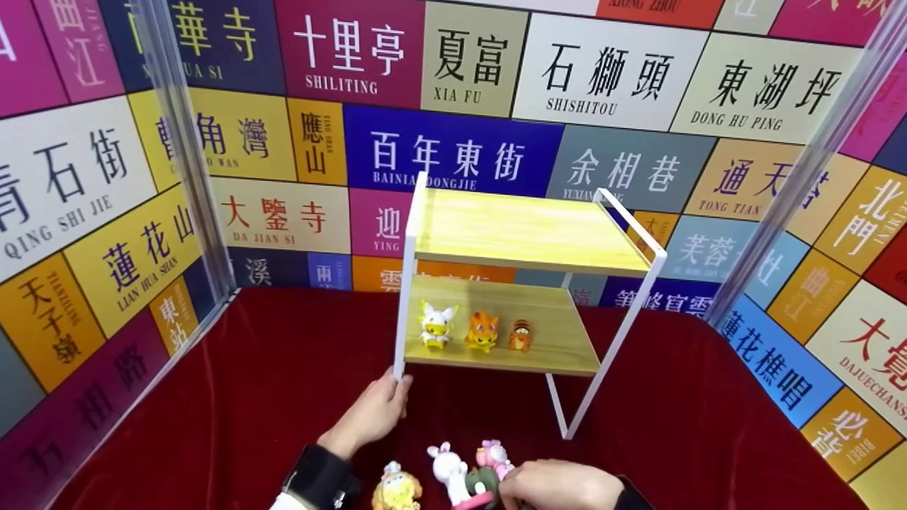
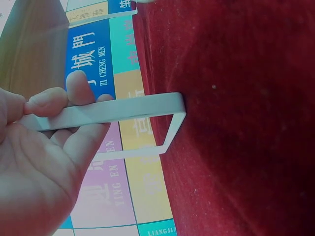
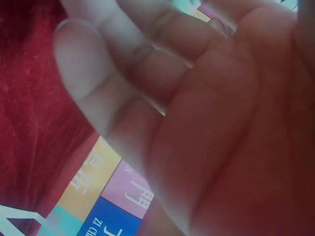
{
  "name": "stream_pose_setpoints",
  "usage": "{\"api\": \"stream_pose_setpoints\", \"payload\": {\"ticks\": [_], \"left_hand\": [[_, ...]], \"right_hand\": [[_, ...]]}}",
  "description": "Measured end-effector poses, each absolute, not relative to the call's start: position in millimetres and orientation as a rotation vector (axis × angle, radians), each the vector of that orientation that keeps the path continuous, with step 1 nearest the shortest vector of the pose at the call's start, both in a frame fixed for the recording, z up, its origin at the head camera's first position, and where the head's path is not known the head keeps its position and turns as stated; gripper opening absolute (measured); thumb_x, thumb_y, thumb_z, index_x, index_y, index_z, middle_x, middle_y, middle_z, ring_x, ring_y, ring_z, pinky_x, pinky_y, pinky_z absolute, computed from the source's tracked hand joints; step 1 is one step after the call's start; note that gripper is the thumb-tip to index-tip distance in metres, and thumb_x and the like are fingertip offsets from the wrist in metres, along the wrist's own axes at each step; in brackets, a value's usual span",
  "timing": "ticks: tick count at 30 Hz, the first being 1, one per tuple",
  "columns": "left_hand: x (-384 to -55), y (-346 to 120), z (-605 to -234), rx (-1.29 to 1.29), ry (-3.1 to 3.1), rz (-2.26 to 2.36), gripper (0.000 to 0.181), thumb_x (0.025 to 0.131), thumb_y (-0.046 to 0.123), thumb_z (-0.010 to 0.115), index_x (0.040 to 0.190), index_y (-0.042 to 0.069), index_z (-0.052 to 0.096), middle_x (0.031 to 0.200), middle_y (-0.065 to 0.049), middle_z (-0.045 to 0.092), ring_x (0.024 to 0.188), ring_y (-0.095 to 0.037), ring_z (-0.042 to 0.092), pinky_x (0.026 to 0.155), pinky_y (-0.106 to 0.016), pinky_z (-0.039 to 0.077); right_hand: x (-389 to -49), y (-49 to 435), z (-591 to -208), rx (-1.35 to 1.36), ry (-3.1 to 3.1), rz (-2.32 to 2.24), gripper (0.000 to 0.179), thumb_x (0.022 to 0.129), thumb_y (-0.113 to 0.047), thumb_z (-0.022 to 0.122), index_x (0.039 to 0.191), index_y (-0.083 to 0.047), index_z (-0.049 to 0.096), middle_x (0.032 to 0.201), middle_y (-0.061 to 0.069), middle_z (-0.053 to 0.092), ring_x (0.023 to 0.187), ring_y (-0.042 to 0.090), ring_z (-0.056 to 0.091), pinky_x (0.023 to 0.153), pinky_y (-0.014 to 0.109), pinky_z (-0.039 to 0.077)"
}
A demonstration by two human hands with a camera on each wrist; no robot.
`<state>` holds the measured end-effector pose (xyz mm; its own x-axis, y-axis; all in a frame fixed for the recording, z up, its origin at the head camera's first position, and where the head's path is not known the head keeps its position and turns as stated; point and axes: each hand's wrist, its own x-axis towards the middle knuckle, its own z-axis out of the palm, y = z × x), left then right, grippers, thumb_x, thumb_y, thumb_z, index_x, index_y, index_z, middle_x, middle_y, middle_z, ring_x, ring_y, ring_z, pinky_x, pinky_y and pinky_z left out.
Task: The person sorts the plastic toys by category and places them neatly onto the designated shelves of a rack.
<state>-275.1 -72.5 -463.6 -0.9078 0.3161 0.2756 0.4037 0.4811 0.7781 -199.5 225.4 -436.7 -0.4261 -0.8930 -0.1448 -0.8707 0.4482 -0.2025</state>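
Observation:
My left hand (image 1: 375, 407) grips the near left white leg (image 2: 108, 112) of a two-tier shelf, its fingers and thumb around the metal. On the shelf's lower wooden board (image 1: 510, 304) stand a white-and-yellow figurine (image 1: 435, 326), an orange-and-yellow figurine (image 1: 482, 331) and a small orange striped figurine (image 1: 520, 335). My right hand (image 1: 563, 485) is low at the front, its fingertips right at a dark green figurine (image 1: 484, 480); I cannot tell whether they pinch it. Close by are a white rabbit-eared figurine (image 1: 450, 471) and a pink figurine (image 1: 494, 457). The right wrist view is filled by the palm and blurred fingers.
A yellow-beige figurine (image 1: 397, 489) is at the front, between the forearms. The shelf's upper board (image 1: 524, 227) bears nothing. Dark red cloth (image 1: 283, 354) covers the table. Panels with place names (image 1: 453, 149) wall in the back and sides, with clear corner strips (image 1: 188, 142).

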Motion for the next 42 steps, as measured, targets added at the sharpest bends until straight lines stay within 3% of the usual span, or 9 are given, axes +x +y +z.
{"api": "stream_pose_setpoints", "payload": {"ticks": [5, 9, 14, 17, 22, 28, 34, 42], "left_hand": [[-276, -72, -463, -0.641, -2.630, -1.397, 0.025, 0.110, 0.027, 0.040, 0.101, 0.007, 0.052, 0.067, 0.002, 0.054, 0.059, -0.009, 0.052, 0.058, -0.025, 0.044], [-276, -72, -464, -0.641, -2.622, -1.399, 0.027, 0.110, 0.029, 0.040, 0.102, 0.006, 0.052, 0.067, 0.002, 0.054, 0.059, -0.009, 0.052, 0.058, -0.025, 0.044], [-275, -73, -465, -0.630, -2.628, -1.402, 0.027, 0.110, 0.029, 0.040, 0.104, 0.006, 0.052, 0.066, 0.003, 0.054, 0.058, -0.009, 0.052, 0.058, -0.025, 0.044], [-275, -73, -465, -0.624, -2.638, -1.409, 0.028, 0.110, 0.028, 0.039, 0.103, 0.004, 0.052, 0.066, 0.003, 0.054, 0.059, -0.009, 0.052, 0.059, -0.025, 0.044], [-276, -73, -465, -0.621, -2.647, -1.416, 0.027, 0.110, 0.027, 0.039, 0.103, 0.005, 0.052, 0.068, 0.003, 0.054, 0.060, -0.009, 0.053, 0.059, -0.025, 0.044], [-276, -74, -464, -0.625, -2.646, -1.393, 0.025, 0.110, 0.028, 0.039, 0.101, 0.008, 0.051, 0.068, 0.003, 0.054, 0.060, -0.008, 0.052, 0.059, -0.025, 0.044], [-275, -74, -462, -0.614, -2.644, -1.400, 0.025, 0.110, 0.028, 0.039, 0.100, 0.008, 0.051, 0.068, 0.003, 0.053, 0.059, -0.009, 0.052, 0.058, -0.025, 0.043], [-275, -74, -463, -0.614, -2.655, -1.401, 0.027, 0.110, 0.028, 0.038, 0.105, 0.006, 0.051, 0.067, 0.003, 0.053, 0.059, -0.009, 0.052, 0.057, -0.025, 0.043]], "right_hand": [[-200, 228, -430, -1.542, 2.461, -0.215, 0.013, 0.085, -0.008, 0.068, 0.080, -0.018, 0.061, 0.067, -0.013, 0.058, 0.060, -0.012, 0.037, 0.056, 0.002, 0.030], [-200, 231, -423, -1.449, 2.456, -0.414, 0.015, 0.089, -0.009, 0.068, 0.095, -0.018, 0.059, 0.074, -0.013, 0.057, 0.066, -0.010, 0.044, 0.060, 0.005, 0.038], [-201, 231, -420, -1.630, 2.540, -0.559, 0.031, 0.077, 0.007, 0.062, 0.099, -0.014, 0.055, 0.085, -0.006, 0.058, 0.079, -0.002, 0.048, 0.074, 0.007, 0.039], [-202, 230, -420, -1.741, 2.634, -0.618, 0.026, 0.079, 0.008, 0.062, 0.095, -0.012, 0.056, 0.084, -0.004, 0.055, 0.079, 0.001, 0.047, 0.075, 0.006, 0.038], [-203, 231, -417, -1.698, 2.824, -0.763, 0.033, 0.077, 0.004, 0.068, 0.103, -0.011, 0.054, 0.085, -0.005, 0.055, 0.076, 0.000, 0.049, 0.070, 0.007, 0.041], [-207, 238, -412, -1.552, 2.928, -1.047, 0.048, 0.069, 0.012, 0.062, 0.110, -0.005, 0.045, 0.081, -0.007, 0.044, 0.069, -0.003, 0.039, 0.057, 0.012, 0.040], [-209, 241, -408, -1.409, 2.944, -1.446, 0.045, 0.077, 0.021, 0.061, 0.112, 0.001, 0.042, 0.098, 0.002, 0.054, 0.077, 0.002, 0.053, 0.062, 0.020, 0.049], [-208, 242, -400, -1.168, 2.966, -1.771, 0.029, 0.091, 0.019, 0.055, 0.115, 0.007, 0.043, 0.097, 0.009, 0.058, 0.080, 0.007, 0.061, 0.064, 0.022, 0.054]]}}
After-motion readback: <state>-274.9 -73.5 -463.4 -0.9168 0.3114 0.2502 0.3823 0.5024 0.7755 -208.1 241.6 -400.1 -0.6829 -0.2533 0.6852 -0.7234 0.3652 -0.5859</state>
